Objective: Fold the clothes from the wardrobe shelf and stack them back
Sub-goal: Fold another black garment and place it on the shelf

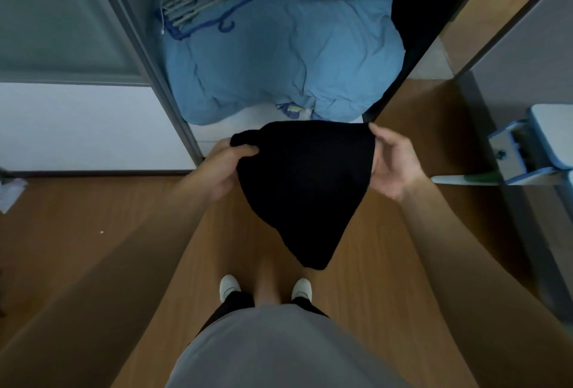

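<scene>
— Clothing first: what is held, and where?
— A black garment (pixel 305 189) hangs in the air before the open wardrobe (pixel 158 77), above the wooden floor (pixel 93 232). The left hand (pixel 229 159) pinches its bunched top corner; the right hand (pixel 392 164) pinches the opposite top corner.
— How will it handle?
— Probably light, soft and limp: it droops to a point. The two top corners look like the best hold.
</scene>
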Demonstrator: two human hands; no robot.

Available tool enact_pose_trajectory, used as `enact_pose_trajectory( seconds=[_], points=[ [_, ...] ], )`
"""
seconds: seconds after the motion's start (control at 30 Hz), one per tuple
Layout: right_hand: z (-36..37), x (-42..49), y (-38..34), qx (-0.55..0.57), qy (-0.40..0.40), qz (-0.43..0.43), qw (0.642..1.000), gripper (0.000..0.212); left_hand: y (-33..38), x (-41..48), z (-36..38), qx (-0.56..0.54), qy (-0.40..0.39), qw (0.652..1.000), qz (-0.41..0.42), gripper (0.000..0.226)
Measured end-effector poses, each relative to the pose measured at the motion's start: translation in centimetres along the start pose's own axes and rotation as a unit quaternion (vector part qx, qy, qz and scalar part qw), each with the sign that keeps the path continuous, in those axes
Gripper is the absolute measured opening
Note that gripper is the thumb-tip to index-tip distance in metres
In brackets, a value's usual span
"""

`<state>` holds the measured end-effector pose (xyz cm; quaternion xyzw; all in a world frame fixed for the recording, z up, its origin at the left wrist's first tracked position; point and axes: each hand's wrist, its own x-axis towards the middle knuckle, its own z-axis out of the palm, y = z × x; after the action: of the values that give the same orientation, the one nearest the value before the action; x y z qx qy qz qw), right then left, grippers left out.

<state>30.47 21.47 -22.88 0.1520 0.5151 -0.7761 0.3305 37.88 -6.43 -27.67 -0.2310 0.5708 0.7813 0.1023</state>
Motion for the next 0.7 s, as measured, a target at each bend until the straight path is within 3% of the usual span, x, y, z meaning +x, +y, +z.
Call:
enact_pose_trajectory(
  seconds=[0.07,0.17,0.23,0.33,0.4,0.5,0.57,0.7],
  points=[
    [-1.2,-0.4,1.0,-0.047,-0.016,-0.004,0.999,0.051,1.1,0.1,1.1,-0.045,0.004,0.999,-0.01,0.017],
    [-0.5,-0.1,3.8,-0.148,0.037,-0.008,0.988,0.054,2.5,0.3,2.6,-0.05,0.032,0.998,-0.033,0.009],
    [0.5,0.4,4.9,-0.127,0.067,-0.032,0.989,0.054,2.9,0.2,2.5,-0.052,0.027,0.998,-0.036,0.011],
    [1.4,0.6,5.0,-0.079,0.071,-0.055,0.993,0.042,3.0,-0.6,0.6,-0.102,-0.069,0.992,-0.026,0.025],
    [1.7,0.5,4.8,-0.069,0.056,-0.062,0.994,0.037,2.5,-0.7,-0.5,-0.07,-0.103,0.992,-0.023,0.029],
    [1.7,0.5,4.3,-0.057,0.064,-0.055,0.995,0.038,1.6,0.2,-0.3,0.048,-0.033,0.998,0.001,0.036],
    [1.0,0.4,4.0,-0.049,0.067,-0.063,0.995,0.041,1.6,0.6,0.3,0.063,0.003,0.998,0.004,0.032],
    [-0.4,-0.7,3.5,-0.119,0.024,-0.096,0.988,0.033,2.5,1.1,0.6,-0.078,-0.063,0.995,-0.007,0.03]
  ],
)
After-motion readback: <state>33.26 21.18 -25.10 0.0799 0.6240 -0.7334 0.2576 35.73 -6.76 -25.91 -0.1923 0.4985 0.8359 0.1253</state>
